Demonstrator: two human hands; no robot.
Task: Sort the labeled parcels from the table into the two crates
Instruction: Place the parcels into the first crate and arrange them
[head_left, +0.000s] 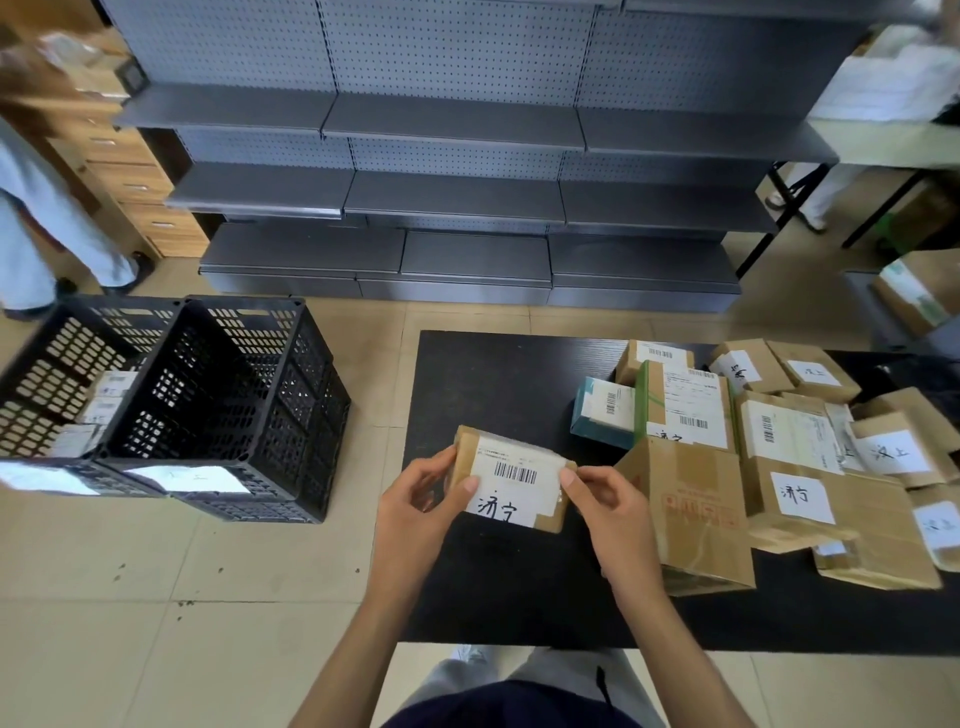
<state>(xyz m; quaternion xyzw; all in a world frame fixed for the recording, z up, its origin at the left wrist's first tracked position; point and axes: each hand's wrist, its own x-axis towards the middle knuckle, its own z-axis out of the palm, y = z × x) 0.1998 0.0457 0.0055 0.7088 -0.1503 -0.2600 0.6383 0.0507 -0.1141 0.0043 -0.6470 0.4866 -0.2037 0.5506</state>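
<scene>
Both hands hold a small cardboard parcel (511, 480) above the black table (498, 384), its white barcode label with handwritten characters facing up. My left hand (418, 506) grips its left end with the thumb on the label. My right hand (605, 501) pinches its right end. Several more labeled parcels (779, 441) lie heaped on the right half of the table. Two black slotted crates stand on the floor to the left: the left crate (47, 374) holds a few parcels, the right crate (234, 384) shows no parcels. Each has a white label at its front.
Grey metal shelving (457, 192) stands behind the table. A person's legs (47, 234) are at the far left beside a wooden drawer unit (140, 182). Another cardboard box (919, 291) sits on the floor at the right. Tiled floor lies between crates and table.
</scene>
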